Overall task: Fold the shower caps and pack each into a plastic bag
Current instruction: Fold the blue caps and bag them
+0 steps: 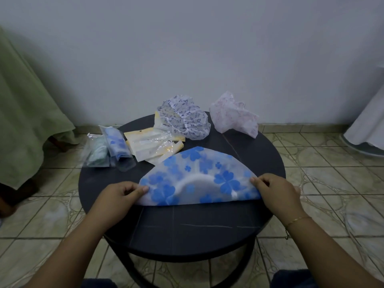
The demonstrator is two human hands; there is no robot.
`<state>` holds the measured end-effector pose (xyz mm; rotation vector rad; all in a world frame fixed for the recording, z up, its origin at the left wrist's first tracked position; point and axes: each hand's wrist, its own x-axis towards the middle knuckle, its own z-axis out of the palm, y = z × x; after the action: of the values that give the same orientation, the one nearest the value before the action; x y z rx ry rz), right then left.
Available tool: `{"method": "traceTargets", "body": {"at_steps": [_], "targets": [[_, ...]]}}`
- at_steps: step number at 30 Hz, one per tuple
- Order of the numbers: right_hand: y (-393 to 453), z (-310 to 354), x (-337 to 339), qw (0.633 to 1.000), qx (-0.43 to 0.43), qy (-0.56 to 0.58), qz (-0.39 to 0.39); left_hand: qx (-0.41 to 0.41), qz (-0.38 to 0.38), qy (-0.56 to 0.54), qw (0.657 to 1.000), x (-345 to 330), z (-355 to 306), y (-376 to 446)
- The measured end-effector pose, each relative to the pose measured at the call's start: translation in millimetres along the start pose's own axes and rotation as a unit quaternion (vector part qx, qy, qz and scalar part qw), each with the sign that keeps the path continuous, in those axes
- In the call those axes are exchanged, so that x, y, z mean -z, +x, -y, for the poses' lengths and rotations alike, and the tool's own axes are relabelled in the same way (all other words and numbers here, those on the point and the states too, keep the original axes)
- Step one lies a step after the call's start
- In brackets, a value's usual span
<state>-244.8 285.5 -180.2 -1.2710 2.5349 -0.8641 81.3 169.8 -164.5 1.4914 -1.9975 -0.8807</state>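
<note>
Materials as I see them: tabletop [207, 225], dark and matt with faint pale scratches. Blue-flowered shower cap [197, 177], thin translucent plastic, softly frosted. Purple-print cap [187, 119] and pink-print cap [232, 115], the same crinkled film. Plastic bags [153, 146], clear and glossy, over yellow paper inserts. Floor [311, 159], glazed patterned tile. Green drape [27, 100], matt cloth.
</note>
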Motion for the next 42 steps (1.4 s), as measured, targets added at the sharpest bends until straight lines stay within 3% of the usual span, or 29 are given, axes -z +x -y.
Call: {"method": "traceTargets", "body": {"at_steps": [4,7,10,12,15,18,21,23,28,34,42], "targets": [[1.6,2.8,0.1,0.999,-0.013,-0.048,-0.002,0.046,-0.005,-0.001,0.999,-0.5,1.4,6.9],[1.1,4.2,-0.2,0.998,-0.021,-0.051,-0.008,0.073,-0.015,0.072,0.995,-1.4,0.9,8.6],[-0.1,7.8,3.9,0.996,-0.030,-0.069,-0.039,0.060,-0.074,0.138,0.986,-2.0,-6.6,6.4],[-1.7,13.6,8.6,0.994,-0.018,-0.077,-0.077,0.008,-0.133,0.178,0.975,-3.7,-14.2,3.1],[-5.5,29.0,7.3,0.991,0.053,-0.041,-0.117,-0.153,-0.183,0.185,0.953,-11.9,-28.8,2.7],[-11.1,50.6,-6.0,0.984,0.146,-0.023,-0.101,-0.321,-0.126,0.166,0.924,-31.7,-43.5,9.7],[-6.3,69.5,-24.4,0.974,0.216,-0.062,-0.040,-0.395,-0.066,0.217,0.890,-60.2,-55.5,25.5],[1.3,77.3,-34.5,0.967,0.227,-0.110,0.018,-0.393,-0.007,0.261,0.882,-75.2,-61.3,36.4],[10.2,77.8,-48.4,0.956,0.200,-0.173,0.129,-0.281,0.123,0.308,0.900,-91.4,-54.2,45.9],[15.3,69.9,-57.3,0.942,0.184,-0.210,0.184,-0.239,0.122,0.329,0.905,-93.9,-40.1,49.0],[20.2,69.4,-59.4,0.940,0.185,-0.206,0.201,-0.208,0.130,0.315,0.917,-98.6,-36.2,53.1]]}}
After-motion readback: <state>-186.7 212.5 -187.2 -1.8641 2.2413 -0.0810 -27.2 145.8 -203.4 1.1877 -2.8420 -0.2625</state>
